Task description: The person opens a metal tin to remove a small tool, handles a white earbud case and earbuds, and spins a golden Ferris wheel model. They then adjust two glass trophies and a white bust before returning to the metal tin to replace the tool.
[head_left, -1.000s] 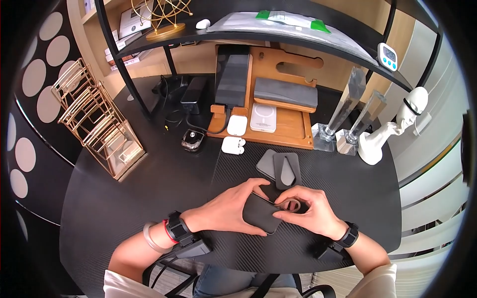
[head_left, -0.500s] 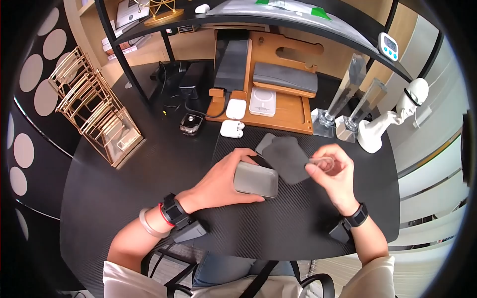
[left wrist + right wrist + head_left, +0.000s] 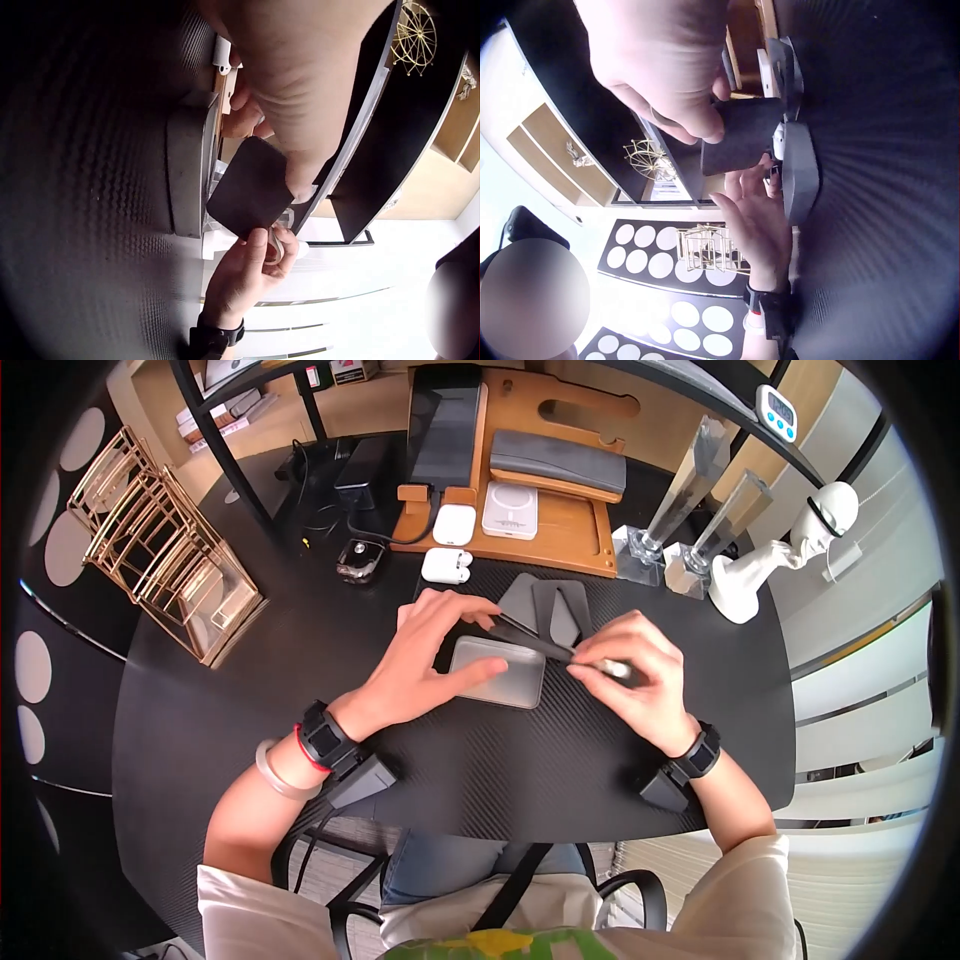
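Note:
My right hand (image 3: 640,675) pinches a thin dark rounded-rectangle panel (image 3: 535,645) by its right end; the panel is tilted almost edge-on in the head view. Its broad dark face (image 3: 250,187) shows in the left wrist view. A pale ring-shaped loop (image 3: 275,247) sits at the right hand's fingers. My left hand (image 3: 410,660) has its thumb stretched out over a shallow grey tin (image 3: 510,685), its fingertips right at the panel's far end. The tin lies on the mat, its hollow side up. Behind it are a flat grey piece (image 3: 517,598) and a dark piece with a cutout (image 3: 572,600).
A wooden stand (image 3: 590,545) holds a phone (image 3: 445,425) and a grey case (image 3: 555,463). A white earbud case (image 3: 445,566) and a watch in a clear case (image 3: 360,560) lie before it. Crystal trophies (image 3: 690,490), a white bust (image 3: 740,585) and a gold wire rack (image 3: 165,550) stand around.
The right hand lifted the dark panel off the tin, swung it right, then brought it back left. The left hand let go of the tin. The head view tilted downward.

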`<state>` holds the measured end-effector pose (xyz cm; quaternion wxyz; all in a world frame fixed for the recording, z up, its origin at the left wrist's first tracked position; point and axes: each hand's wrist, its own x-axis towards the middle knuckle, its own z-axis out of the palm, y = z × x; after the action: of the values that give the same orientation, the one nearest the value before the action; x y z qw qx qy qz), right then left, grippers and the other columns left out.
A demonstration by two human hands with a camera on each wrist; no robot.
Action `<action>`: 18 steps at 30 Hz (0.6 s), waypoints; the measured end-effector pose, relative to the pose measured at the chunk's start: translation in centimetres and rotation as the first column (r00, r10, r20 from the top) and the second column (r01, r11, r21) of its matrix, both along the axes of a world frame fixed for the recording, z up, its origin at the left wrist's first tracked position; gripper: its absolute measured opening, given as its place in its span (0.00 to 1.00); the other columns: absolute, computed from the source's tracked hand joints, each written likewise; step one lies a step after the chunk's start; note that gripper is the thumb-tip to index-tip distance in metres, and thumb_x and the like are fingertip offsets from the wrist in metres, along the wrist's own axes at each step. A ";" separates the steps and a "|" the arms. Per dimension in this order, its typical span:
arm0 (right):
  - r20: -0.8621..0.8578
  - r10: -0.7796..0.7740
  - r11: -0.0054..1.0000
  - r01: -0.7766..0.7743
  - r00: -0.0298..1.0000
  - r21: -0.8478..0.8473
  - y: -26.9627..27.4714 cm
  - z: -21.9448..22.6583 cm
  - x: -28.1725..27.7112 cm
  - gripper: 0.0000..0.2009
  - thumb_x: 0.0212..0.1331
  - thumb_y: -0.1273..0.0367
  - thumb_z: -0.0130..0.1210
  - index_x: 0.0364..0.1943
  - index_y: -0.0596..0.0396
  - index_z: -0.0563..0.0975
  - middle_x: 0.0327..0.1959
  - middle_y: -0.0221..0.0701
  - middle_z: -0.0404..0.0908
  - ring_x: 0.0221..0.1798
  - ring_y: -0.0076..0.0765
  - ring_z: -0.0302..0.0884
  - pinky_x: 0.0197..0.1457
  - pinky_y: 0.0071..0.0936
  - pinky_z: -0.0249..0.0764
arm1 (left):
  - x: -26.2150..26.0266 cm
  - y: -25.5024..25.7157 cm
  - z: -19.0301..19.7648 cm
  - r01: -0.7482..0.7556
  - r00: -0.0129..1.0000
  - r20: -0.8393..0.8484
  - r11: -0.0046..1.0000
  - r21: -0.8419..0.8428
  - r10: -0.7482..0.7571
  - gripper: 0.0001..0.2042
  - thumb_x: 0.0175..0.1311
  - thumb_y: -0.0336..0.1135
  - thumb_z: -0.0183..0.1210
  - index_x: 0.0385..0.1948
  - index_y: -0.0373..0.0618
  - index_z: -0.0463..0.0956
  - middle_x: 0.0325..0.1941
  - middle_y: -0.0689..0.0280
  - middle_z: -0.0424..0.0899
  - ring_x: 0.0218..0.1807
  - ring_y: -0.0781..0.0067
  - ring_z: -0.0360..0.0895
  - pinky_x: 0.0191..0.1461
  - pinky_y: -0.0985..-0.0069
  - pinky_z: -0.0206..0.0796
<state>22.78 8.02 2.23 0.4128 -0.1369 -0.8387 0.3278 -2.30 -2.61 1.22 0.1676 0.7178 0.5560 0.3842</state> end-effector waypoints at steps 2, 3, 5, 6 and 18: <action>0.034 0.053 0.951 -0.061 0.998 0.303 -0.3 0.2 -0.4 0.13 0.45 0.80 0.68 0.37 0.52 0.84 0.35 0.28 0.80 0.38 0.31 0.78 0.41 0.26 0.75 | 0.2 0.0 0.0 0.022 1.000 -0.014 1.000 -0.006 -0.022 0.25 0.54 0.41 0.67 0.54 0.46 0.73 0.48 0.65 0.79 0.52 0.66 0.72 0.61 0.68 0.54; 0.050 0.065 0.943 -0.078 0.997 0.322 -0.7 0.1 -0.6 0.14 0.45 0.80 0.68 0.38 0.52 0.84 0.35 0.27 0.79 0.38 0.33 0.77 0.41 0.28 0.76 | 0.2 0.0 0.0 0.043 0.999 -0.031 0.999 -0.013 -0.043 0.25 0.53 0.41 0.68 0.54 0.46 0.73 0.47 0.65 0.79 0.49 0.67 0.73 0.60 0.69 0.56; 0.080 0.073 0.937 -0.096 0.994 0.336 -1.1 -0.2 -0.7 0.13 0.45 0.79 0.68 0.37 0.51 0.85 0.35 0.26 0.79 0.38 0.33 0.76 0.41 0.28 0.75 | 0.2 0.0 -0.1 0.037 0.999 -0.015 0.999 -0.022 -0.038 0.25 0.52 0.39 0.70 0.53 0.45 0.73 0.47 0.65 0.79 0.48 0.68 0.75 0.59 0.70 0.59; 0.114 0.080 0.929 -0.115 0.990 0.352 -1.2 -0.3 -0.7 0.12 0.45 0.79 0.68 0.37 0.51 0.85 0.35 0.26 0.79 0.37 0.34 0.76 0.41 0.29 0.75 | 0.2 0.1 -0.3 0.032 0.999 0.004 0.999 -0.028 -0.032 0.26 0.50 0.38 0.72 0.52 0.45 0.74 0.48 0.65 0.80 0.47 0.70 0.76 0.57 0.71 0.62; -0.167 -0.178 0.871 0.077 0.970 -0.485 0.9 -1.2 0.3 0.10 0.66 0.71 0.59 0.49 0.54 0.77 0.32 0.20 0.77 0.33 0.12 0.70 0.37 0.13 0.68 | -0.5 0.7 -0.7 0.077 0.959 0.262 0.990 0.122 -0.107 0.40 0.41 0.27 0.78 0.60 0.41 0.64 0.60 0.59 0.74 0.60 0.66 0.73 0.62 0.69 0.66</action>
<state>23.10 8.94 1.02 0.4722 -0.2544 -0.6742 0.5077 -2.81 -1.94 0.56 0.2189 0.6925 0.4720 0.4997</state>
